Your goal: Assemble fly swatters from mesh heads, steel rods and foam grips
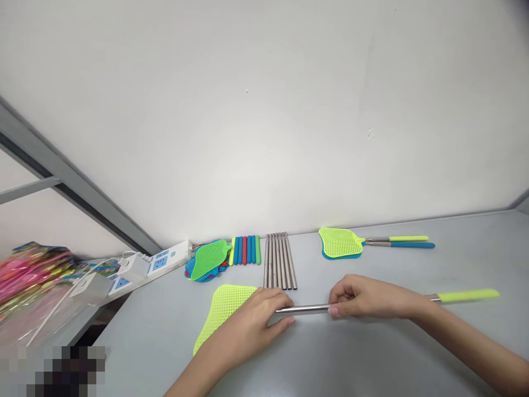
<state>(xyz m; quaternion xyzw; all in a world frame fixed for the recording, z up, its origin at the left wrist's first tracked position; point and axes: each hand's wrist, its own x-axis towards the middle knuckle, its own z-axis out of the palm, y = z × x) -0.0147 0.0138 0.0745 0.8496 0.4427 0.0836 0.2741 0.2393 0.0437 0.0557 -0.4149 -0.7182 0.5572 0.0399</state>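
A yellow-green fly swatter lies across in front of me, its perforated head [225, 306] at the left and its metal rod [306, 309] running to a yellow-green handle [469, 296] at the right. My left hand [264, 317] is closed loosely around the rod beside the head, covering the joint. Farther along, my right hand [351, 298] pinches the rod between thumb and curled fingers. That hand and forearm hide the stretch of rod leading to the handle.
Behind my hands lie several bare metal rods [281, 262], a row of coloured handle grips [244, 250] and a pile of swatter heads [209, 260]. Two whole swatters [341, 243] rest at back right. At left are a power strip [169, 256] and plastic-wrapped packages [35, 275].
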